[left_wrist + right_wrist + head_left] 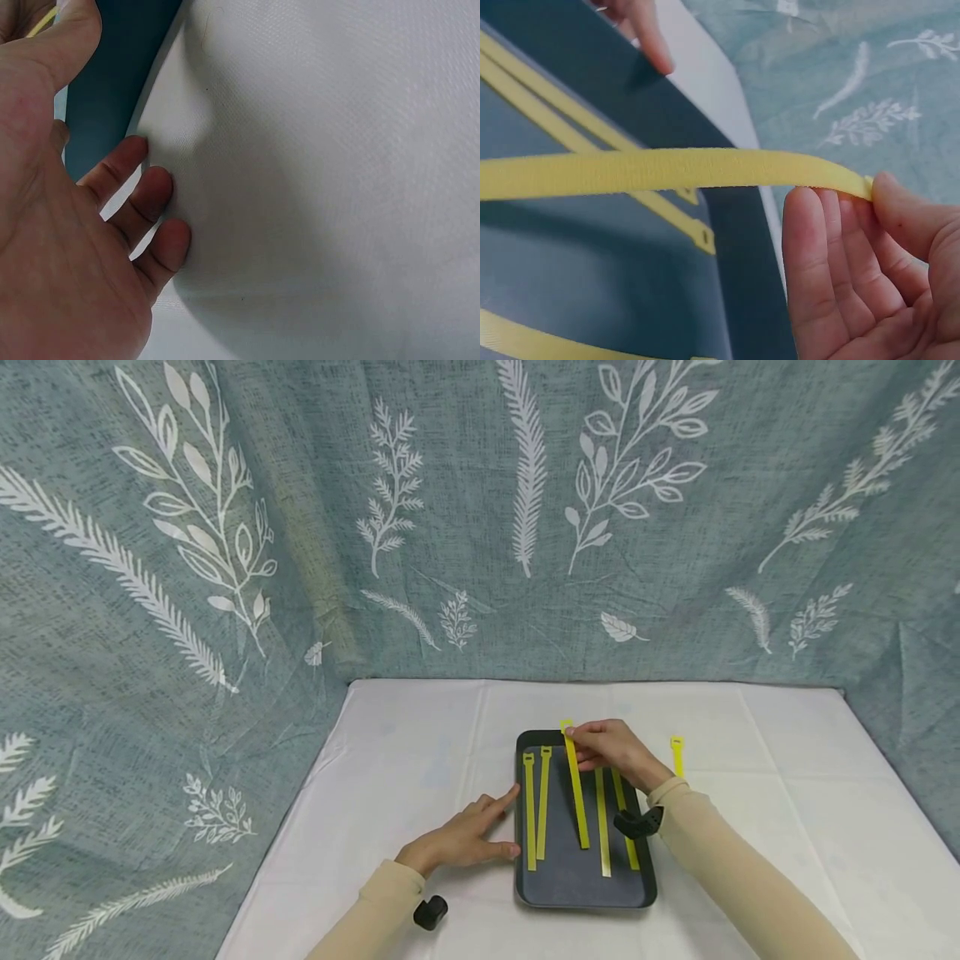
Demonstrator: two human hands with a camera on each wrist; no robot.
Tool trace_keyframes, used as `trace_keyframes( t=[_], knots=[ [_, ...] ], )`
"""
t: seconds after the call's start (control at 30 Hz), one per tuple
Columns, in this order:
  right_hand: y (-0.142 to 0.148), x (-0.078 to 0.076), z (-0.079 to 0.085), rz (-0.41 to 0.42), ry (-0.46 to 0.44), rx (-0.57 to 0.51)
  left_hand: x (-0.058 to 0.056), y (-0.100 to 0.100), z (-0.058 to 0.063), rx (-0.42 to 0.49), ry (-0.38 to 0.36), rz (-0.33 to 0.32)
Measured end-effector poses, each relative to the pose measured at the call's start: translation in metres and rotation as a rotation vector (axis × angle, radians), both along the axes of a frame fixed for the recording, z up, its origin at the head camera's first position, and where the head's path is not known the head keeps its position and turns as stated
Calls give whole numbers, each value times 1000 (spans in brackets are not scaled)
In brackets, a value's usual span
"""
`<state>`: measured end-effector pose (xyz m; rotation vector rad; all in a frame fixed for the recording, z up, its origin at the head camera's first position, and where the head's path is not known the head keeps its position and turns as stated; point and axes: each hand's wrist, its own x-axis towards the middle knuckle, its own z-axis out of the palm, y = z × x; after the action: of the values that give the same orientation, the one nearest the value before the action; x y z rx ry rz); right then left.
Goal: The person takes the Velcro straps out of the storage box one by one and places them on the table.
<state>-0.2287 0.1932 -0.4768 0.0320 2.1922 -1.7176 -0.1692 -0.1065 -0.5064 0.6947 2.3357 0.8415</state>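
Observation:
My right hand (613,750) pinches a yellow hook-and-loop cable tie (576,793) near its slotted head, between thumb and fingers. The tie slants down over the middle of a dark grey tray (555,889). In the right wrist view the held tie (667,171) spans above the others, slightly bowed. Two similar ties (530,814) lie lengthwise along the tray's left side, and two more (603,831) on its right, partly covered by my right hand and wrist. At the tray's left wall, my left hand (467,837) rests with index finger and thumb extended to it.
Another yellow cable tie (678,755) lies on the white tablecloth (427,752) right of the tray, partly behind the right forearm. A blue-green curtain (465,510) with white leaf prints hangs along the table's back and sides.

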Motion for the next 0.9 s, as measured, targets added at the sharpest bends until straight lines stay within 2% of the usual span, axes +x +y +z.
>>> trace_keyframes(
  t=[0.37, 0.57, 0.9],
  knots=[
    [13, -5, 32, -22, 12, -96, 1, 1, 1, -1, 10, -3],
    [27, -8, 55, -54, 65, -83, 1, 1, 2, -4, 13, 3],
    [57, -12, 86, -113, 88, -58, 2, 0, -1, 7, 12, 2]
  ],
)
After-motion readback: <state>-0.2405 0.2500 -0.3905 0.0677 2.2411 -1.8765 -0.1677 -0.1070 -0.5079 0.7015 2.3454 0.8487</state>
